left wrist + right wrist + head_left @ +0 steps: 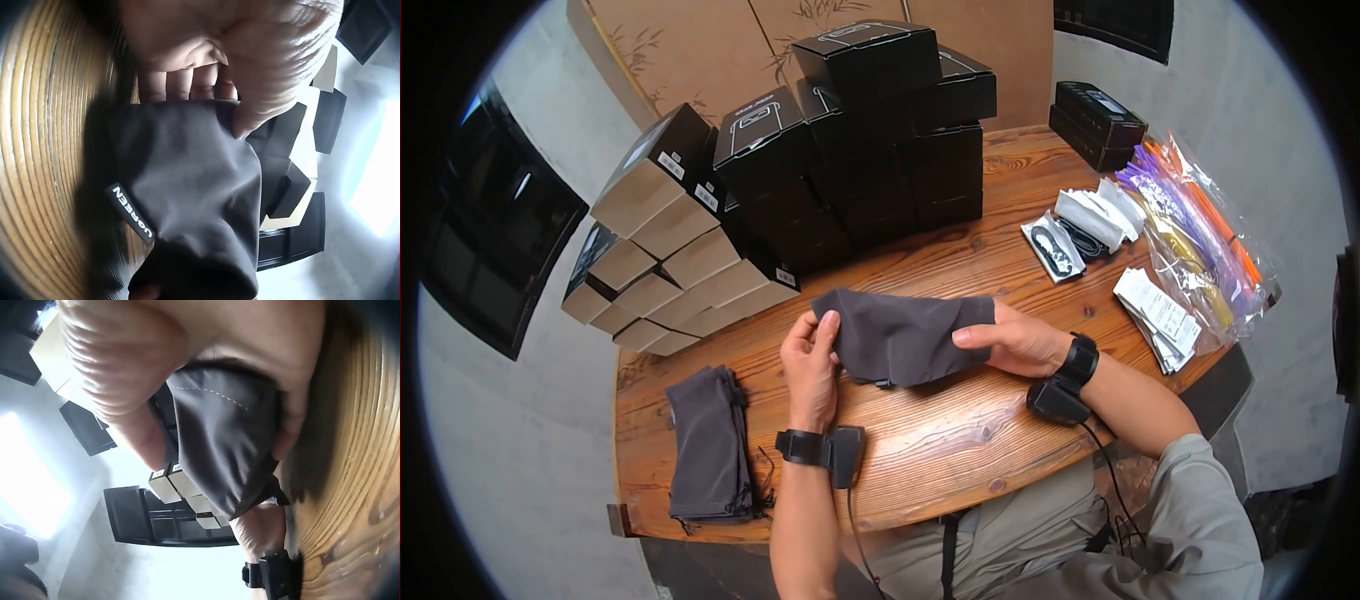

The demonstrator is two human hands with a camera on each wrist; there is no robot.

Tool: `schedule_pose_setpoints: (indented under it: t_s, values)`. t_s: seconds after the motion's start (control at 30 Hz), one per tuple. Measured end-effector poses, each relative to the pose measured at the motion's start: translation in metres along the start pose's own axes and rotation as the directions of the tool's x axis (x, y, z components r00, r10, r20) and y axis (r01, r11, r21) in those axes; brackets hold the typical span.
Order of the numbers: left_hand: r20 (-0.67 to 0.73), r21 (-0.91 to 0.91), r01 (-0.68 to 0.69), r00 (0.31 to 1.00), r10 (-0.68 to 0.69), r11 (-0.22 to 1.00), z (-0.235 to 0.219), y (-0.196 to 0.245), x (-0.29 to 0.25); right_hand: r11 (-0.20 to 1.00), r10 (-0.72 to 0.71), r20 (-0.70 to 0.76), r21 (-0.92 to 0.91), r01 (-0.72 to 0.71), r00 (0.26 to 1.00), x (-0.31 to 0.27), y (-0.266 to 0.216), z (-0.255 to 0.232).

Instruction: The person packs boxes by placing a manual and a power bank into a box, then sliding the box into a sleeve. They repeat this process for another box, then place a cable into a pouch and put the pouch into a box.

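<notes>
A dark grey fabric pouch (910, 338) is held up over the front of the table, stretched between both hands. My left hand (808, 355) pinches its left end, thumb on the near face and fingers behind. At the other end my right hand (1025, 340) grips the cloth, thumb lying on top. A small black label (132, 214) with white letters sticks out from the pouch's edge in the left wrist view. White stitching runs across the pouch (219, 425) in the right wrist view. More dark grey pouches (708, 445) lie stacked at the table's left, their cords loose.
Black boxes (865, 120) are piled high along the back, beside boxes with tan sides (690, 290). To the right lie bagged cables (1055, 248), folded white papers (1157, 315) and a clear bag of coloured strips (1200, 235). Two black boxes (1097, 125) stand at the back right.
</notes>
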State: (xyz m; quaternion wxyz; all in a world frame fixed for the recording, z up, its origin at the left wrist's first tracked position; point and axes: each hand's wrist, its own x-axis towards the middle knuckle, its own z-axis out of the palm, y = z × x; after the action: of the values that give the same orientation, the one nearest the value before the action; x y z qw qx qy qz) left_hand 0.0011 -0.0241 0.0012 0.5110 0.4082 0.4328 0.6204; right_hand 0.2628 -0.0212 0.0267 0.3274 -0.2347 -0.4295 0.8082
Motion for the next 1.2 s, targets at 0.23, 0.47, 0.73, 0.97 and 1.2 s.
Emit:
schedule_pose_setpoints:
  t_s: [0.23,0.47,0.73,0.97,1.2]
  values:
    - [0.007,0.012,-0.040,0.999,0.040,0.999,0.002,0.001,-0.001,0.993,0.098,0.009,-0.059,-0.098,0.995,0.001,0.002,0.002]
    - [0.009,0.014,-0.042,0.999,0.042,0.999,0.000,0.001,-0.002,0.999,0.046,0.036,-0.028,-0.045,0.998,-0.003,0.001,0.002]
    - [0.062,0.021,0.014,0.998,-0.015,1.000,0.002,0.000,-0.002,0.988,0.104,0.051,-0.121,-0.097,0.993,-0.003,0.005,-0.001]
    - [0.105,0.033,0.009,0.994,-0.012,0.999,-0.006,-0.004,0.002,0.975,-0.039,0.028,-0.218,0.044,0.999,-0.001,0.007,0.004]
    - [0.154,0.081,0.023,0.988,-0.035,0.996,-0.005,-0.003,-0.001,0.964,0.017,0.070,-0.265,0.002,0.997,-0.004,0.004,0.006]
